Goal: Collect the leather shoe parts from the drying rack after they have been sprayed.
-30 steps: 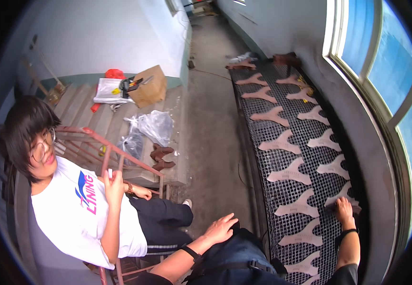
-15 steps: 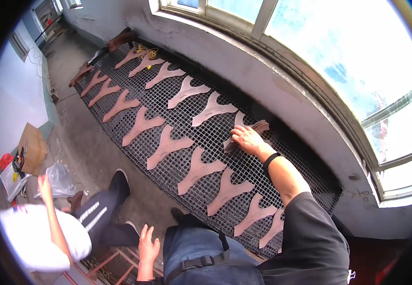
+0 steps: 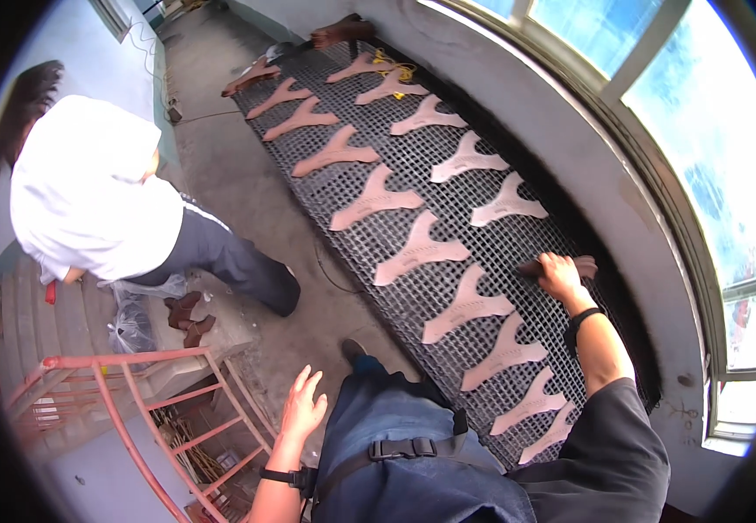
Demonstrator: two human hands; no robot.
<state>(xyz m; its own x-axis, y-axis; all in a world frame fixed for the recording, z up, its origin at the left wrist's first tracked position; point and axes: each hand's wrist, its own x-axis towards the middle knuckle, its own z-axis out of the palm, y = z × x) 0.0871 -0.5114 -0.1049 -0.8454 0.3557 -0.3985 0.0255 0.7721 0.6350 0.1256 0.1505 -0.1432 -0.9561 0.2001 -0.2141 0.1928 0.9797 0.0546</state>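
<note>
My right hand (image 3: 561, 277) is closed over a small stack of dark brown, Y-shaped leather pieces (image 3: 585, 264) at the right side of a black mesh rack. Their ends stick out on both sides of my fingers; the middle is hidden under the hand. Pinkish-tan Y-shaped leather pieces (image 3: 468, 305) lie flat in two rows along the rack. The closest one to my right hand in the far row is a pale piece (image 3: 507, 200). Low and left of the rack, my left hand (image 3: 302, 403) hangs in the air, fingers spread, holding nothing.
The black mesh rack (image 3: 413, 190) runs along a wall under windows (image 3: 701, 113). Yellow cord (image 3: 393, 70) lies at its far end. At left a person in a white shirt (image 3: 90, 187) bends over by steps and a red railing (image 3: 125, 418). Brown scraps (image 3: 188, 321) lie on the floor.
The view has swung left. My right hand has lifted the brown stack, and the paler piece seen beside it no longer shows there. The other person has bent over and turned away.
</note>
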